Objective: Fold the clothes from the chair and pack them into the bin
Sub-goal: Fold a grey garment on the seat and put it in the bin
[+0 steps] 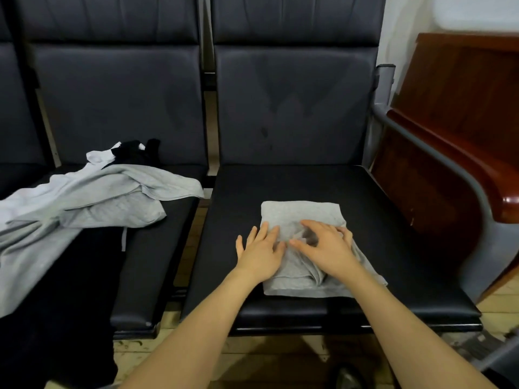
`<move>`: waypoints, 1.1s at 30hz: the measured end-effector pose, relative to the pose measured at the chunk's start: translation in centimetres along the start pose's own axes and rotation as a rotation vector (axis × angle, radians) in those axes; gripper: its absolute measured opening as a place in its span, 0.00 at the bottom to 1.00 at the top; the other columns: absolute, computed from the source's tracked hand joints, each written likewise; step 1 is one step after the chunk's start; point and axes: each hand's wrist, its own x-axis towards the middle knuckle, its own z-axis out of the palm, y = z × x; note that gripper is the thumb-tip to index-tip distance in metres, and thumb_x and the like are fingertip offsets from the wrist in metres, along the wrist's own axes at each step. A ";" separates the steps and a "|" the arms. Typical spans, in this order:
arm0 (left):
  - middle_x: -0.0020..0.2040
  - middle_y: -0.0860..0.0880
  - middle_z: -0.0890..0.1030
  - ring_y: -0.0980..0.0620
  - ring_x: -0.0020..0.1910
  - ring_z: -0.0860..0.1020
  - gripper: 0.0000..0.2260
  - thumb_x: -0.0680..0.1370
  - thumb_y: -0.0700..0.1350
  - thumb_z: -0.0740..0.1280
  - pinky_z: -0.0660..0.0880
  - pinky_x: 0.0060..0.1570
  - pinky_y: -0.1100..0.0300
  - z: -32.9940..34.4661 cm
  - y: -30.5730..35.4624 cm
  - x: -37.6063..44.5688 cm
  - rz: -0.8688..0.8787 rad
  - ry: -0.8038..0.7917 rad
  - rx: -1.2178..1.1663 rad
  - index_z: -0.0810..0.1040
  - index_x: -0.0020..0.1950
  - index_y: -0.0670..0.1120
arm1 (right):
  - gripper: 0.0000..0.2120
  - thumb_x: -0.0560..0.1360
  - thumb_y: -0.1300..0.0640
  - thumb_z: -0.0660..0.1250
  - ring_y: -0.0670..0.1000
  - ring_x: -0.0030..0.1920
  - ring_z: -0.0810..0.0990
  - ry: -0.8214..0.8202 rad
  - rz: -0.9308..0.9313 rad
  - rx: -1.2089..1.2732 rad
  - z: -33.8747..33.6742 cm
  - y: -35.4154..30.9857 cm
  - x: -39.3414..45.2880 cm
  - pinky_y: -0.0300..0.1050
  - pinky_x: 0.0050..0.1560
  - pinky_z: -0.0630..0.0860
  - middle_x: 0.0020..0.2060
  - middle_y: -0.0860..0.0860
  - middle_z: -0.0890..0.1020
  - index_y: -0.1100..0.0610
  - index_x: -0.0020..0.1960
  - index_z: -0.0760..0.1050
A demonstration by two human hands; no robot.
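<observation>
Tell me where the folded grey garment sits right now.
In the head view, the folded grey garment lies on the right-hand seat, under both hands.

black chair seats (393,220), folded grey garment (300,213), clothes pile (92,200)

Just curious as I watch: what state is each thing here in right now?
Grey garment: folded small, flat on the right seat.
Left hand: open, fingers pressing the garment's left edge.
Right hand: fingers bent over the folds.
Clothes pile: unfolded, crumpled on the left seat.
</observation>
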 end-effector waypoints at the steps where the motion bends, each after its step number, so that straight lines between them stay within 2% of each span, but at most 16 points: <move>1: 0.78 0.52 0.45 0.50 0.77 0.42 0.23 0.82 0.55 0.49 0.36 0.71 0.46 -0.1 0.1 0.0 0.005 0.009 -0.021 0.52 0.77 0.55 | 0.25 0.74 0.37 0.62 0.45 0.63 0.70 -0.017 -0.019 -0.023 0.2 -0.1 -0.1 0.45 0.65 0.49 0.58 0.41 0.76 0.44 0.68 0.69; 5: 0.78 0.50 0.49 0.51 0.77 0.44 0.22 0.82 0.52 0.53 0.38 0.72 0.48 -0.6 0.7 -1.0 0.119 0.098 -0.042 0.58 0.76 0.52 | 0.11 0.77 0.49 0.63 0.45 0.60 0.71 0.088 -0.047 -0.022 0.1 0.1 -0.3 0.39 0.56 0.47 0.51 0.41 0.77 0.44 0.60 0.75; 7: 0.78 0.50 0.50 0.52 0.77 0.45 0.21 0.82 0.52 0.54 0.39 0.72 0.49 -0.7 1.0 -1.7 0.184 0.118 -0.024 0.60 0.75 0.52 | 0.09 0.78 0.53 0.64 0.43 0.57 0.73 0.181 -0.052 0.024 -0.5 0.2 -1.0 0.38 0.56 0.48 0.51 0.41 0.79 0.45 0.57 0.77; 11: 0.78 0.51 0.50 0.52 0.77 0.45 0.22 0.81 0.55 0.54 0.40 0.72 0.51 -0.7 1.9 -2.9 0.281 0.085 0.045 0.59 0.76 0.54 | 0.15 0.78 0.54 0.63 0.40 0.48 0.70 0.323 -0.029 0.052 -2.3 1.2 -3.5 0.38 0.57 0.51 0.44 0.40 0.75 0.48 0.64 0.73; 13: 0.78 0.51 0.50 0.52 0.77 0.46 0.23 0.81 0.56 0.54 0.43 0.73 0.51 -0.6 2.4 -3.6 0.314 0.044 0.067 0.58 0.76 0.54 | 0.15 0.79 0.53 0.62 0.42 0.47 0.69 0.386 0.038 -0.018 -3.0 2.1 -4.9 0.40 0.55 0.52 0.42 0.42 0.73 0.49 0.65 0.73; 17: 0.78 0.51 0.48 0.51 0.77 0.45 0.24 0.81 0.58 0.52 0.45 0.73 0.48 -0.1 3.2 -5.1 0.362 -0.060 0.161 0.55 0.77 0.55 | 0.10 0.77 0.48 0.64 0.51 0.48 0.72 0.454 0.105 -0.184 -3.6 3.5 -6.9 0.50 0.57 0.57 0.44 0.47 0.73 0.51 0.52 0.81; 19: 0.78 0.50 0.48 0.49 0.77 0.45 0.24 0.82 0.58 0.50 0.45 0.73 0.47 0.2 3.1 -5.6 0.371 -0.084 0.250 0.54 0.77 0.55 | 0.10 0.77 0.49 0.66 0.52 0.49 0.74 0.422 0.028 -0.175 -3.5 3.5 -7.2 0.50 0.56 0.62 0.46 0.49 0.74 0.53 0.51 0.81; 22: 0.79 0.51 0.46 0.48 0.77 0.44 0.24 0.82 0.58 0.48 0.45 0.73 0.45 0.4 2.6 -6.1 0.366 -0.098 0.350 0.51 0.77 0.56 | 0.12 0.78 0.52 0.64 0.54 0.56 0.77 0.308 -0.154 -0.117 -3.4 2.7 -7.0 0.49 0.57 0.68 0.56 0.51 0.78 0.55 0.58 0.79; 23: 0.79 0.51 0.46 0.48 0.77 0.44 0.23 0.82 0.58 0.48 0.45 0.73 0.44 0.4 2.3 -6.1 0.359 -0.103 0.363 0.50 0.77 0.57 | 0.15 0.79 0.52 0.62 0.53 0.61 0.75 0.231 -0.174 -0.102 -3.3 2.3 -7.0 0.48 0.61 0.67 0.62 0.51 0.76 0.55 0.63 0.76; 25: 0.79 0.52 0.45 0.48 0.77 0.43 0.23 0.82 0.58 0.46 0.45 0.74 0.46 0.4 1.8 -6.1 0.350 -0.104 0.387 0.48 0.77 0.58 | 0.21 0.81 0.49 0.56 0.50 0.72 0.64 0.050 -0.151 -0.103 -3.0 2.2 -7.2 0.46 0.70 0.60 0.72 0.49 0.66 0.52 0.73 0.65; 27: 0.78 0.53 0.45 0.49 0.77 0.43 0.23 0.82 0.58 0.46 0.46 0.74 0.47 0.3 1.2 -6.1 0.342 -0.096 0.406 0.47 0.77 0.59 | 0.24 0.83 0.46 0.49 0.48 0.76 0.54 -0.142 -0.093 -0.211 -2.7 2.9 -7.5 0.44 0.73 0.53 0.77 0.48 0.56 0.50 0.77 0.54; 29: 0.78 0.54 0.46 0.50 0.77 0.44 0.23 0.82 0.59 0.46 0.47 0.74 0.48 0.2 0.8 -6.2 0.331 -0.095 0.398 0.48 0.77 0.60 | 0.25 0.83 0.44 0.45 0.48 0.77 0.49 -0.256 -0.040 -0.285 -2.4 3.8 -8.0 0.44 0.74 0.47 0.77 0.47 0.51 0.49 0.78 0.49; 31: 0.78 0.55 0.48 0.51 0.77 0.46 0.23 0.82 0.59 0.48 0.50 0.74 0.48 -0.2 0.7 -6.5 0.325 -0.097 0.354 0.50 0.77 0.60 | 0.25 0.82 0.43 0.44 0.48 0.76 0.51 -0.269 -0.016 -0.291 -2.6 4.4 -8.4 0.45 0.74 0.48 0.77 0.47 0.53 0.48 0.78 0.51; 33: 0.77 0.56 0.54 0.51 0.76 0.52 0.22 0.82 0.59 0.50 0.54 0.71 0.48 -0.7 0.7 -6.8 0.317 -0.092 0.262 0.56 0.76 0.60 | 0.23 0.82 0.42 0.47 0.49 0.73 0.61 -0.207 -0.042 -0.341 -3.1 4.3 -8.8 0.47 0.71 0.57 0.74 0.46 0.63 0.47 0.74 0.61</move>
